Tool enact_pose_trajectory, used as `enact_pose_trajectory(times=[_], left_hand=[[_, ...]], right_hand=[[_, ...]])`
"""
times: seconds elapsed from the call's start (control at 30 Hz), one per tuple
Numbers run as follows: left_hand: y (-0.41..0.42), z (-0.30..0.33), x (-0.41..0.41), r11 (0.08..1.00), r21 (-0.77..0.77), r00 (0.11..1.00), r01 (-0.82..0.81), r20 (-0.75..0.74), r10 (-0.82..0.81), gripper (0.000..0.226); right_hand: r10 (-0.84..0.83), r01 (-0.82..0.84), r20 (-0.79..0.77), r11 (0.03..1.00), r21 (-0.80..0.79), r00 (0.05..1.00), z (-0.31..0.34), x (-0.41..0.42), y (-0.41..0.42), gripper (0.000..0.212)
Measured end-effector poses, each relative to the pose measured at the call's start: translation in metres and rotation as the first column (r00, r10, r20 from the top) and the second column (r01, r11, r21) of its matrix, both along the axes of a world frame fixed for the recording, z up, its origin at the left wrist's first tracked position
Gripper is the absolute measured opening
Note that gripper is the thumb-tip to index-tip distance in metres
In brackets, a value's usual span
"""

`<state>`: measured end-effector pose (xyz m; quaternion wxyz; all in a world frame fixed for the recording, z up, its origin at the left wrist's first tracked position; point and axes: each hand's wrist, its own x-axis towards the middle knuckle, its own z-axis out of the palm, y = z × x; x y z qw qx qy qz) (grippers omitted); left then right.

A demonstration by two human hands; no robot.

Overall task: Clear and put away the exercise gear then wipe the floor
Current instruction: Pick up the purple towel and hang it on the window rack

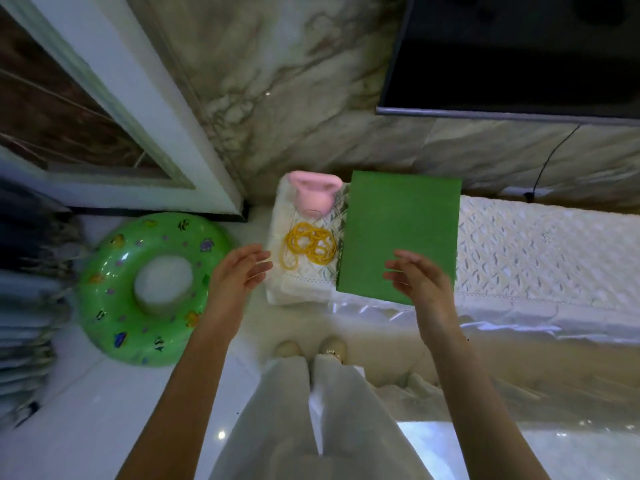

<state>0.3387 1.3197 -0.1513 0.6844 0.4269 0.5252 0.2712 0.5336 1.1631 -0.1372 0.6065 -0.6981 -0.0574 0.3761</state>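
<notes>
A folded green mat (398,233) lies flat on a low cabinet covered with a white lace cloth (540,244). Left of it a pink kettlebell (313,195) stands at the back of the cloth, and a coiled yellow rope (308,245) lies in front of it. My left hand (239,275) hovers open at the cabinet's left end, just left of the rope, holding nothing. My right hand (419,278) is open over the mat's near right corner; I cannot tell whether it touches the mat.
A green inflatable swim ring (114,306) lies on the white floor at the left. Stacked folded items (27,306) stand at the far left edge. A dark TV screen (519,57) hangs on the marble wall above the cabinet. My feet (311,349) are at the cabinet's front.
</notes>
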Motion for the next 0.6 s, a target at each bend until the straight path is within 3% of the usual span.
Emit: enact_pose_trajectory(times=[0.13, 0.3, 0.6], left_hand=[[-0.004, 0.039, -0.021, 0.994, -0.005, 0.988, -0.107, 0.108, 0.107, 0.022], [-0.006, 0.073, -0.033, 0.989, 0.051, 0.977, -0.136, 0.173, 0.126, 0.023], [-0.007, 0.093, -0.037, 0.965, 0.209, 0.984, 0.158, 0.052, -0.172, 0.026]], right_hand=[[0.039, -0.039, -0.004, 0.998, 0.041, 0.999, 0.027, -0.010, 0.011, 0.022], [0.070, -0.066, -0.027, 0.991, 0.120, 0.997, 0.053, -0.025, 0.015, 0.022], [-0.169, 0.176, -0.060, 0.973, 0.149, 0.984, 0.073, -0.073, -0.019, 0.022]])
